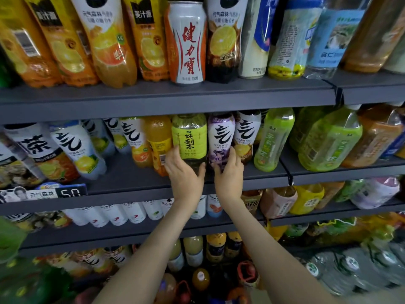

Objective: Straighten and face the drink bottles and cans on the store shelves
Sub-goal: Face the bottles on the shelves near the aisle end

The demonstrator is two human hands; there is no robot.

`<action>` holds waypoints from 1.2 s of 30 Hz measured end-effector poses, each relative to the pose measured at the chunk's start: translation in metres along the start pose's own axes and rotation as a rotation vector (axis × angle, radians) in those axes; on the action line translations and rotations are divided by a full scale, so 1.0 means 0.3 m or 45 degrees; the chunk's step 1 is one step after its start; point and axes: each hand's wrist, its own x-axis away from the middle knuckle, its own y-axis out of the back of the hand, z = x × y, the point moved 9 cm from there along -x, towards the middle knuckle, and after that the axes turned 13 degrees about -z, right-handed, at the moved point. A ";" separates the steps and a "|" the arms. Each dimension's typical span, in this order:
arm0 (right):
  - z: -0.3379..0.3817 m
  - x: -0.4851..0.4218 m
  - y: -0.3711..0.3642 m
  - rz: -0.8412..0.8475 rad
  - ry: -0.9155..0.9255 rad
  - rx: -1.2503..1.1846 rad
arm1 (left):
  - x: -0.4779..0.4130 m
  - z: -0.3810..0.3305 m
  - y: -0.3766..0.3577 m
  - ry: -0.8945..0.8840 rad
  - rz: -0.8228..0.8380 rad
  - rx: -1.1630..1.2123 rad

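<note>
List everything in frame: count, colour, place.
tall aluminium can: one, white with red characters, top shelf centre
orange-juice plastic bottles: several, orange-yellow, top shelf left
pear-drink plastic bottle: one, yellow-green label, second shelf centre
purple-white-labelled plastic bottle: one, immediately right of it
green-tea plastic bottles: several, green, second shelf right
metal shelves: several tiers, dark grey
price tag: one, black, second shelf edge, left
left grip: holds pear-drink bottle's base
right grip: holds purple-white bottle's base
</note>
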 end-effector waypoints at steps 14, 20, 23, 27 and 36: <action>0.124 0.036 0.159 0.214 0.003 -0.040 | 0.025 -0.135 0.105 0.173 0.378 -0.205; 0.421 -0.047 0.491 0.310 0.226 -0.146 | -0.243 -0.480 0.427 -0.310 0.234 -0.029; 0.655 -0.148 0.588 0.213 0.377 -0.187 | -0.415 -0.613 0.523 -0.387 0.161 -0.069; 0.921 -0.236 0.648 0.108 0.563 -0.225 | -0.606 -0.720 0.645 -0.475 0.062 -0.157; 1.192 -0.372 0.734 -0.069 0.665 -0.233 | -0.850 -0.820 0.772 -0.489 0.006 -0.260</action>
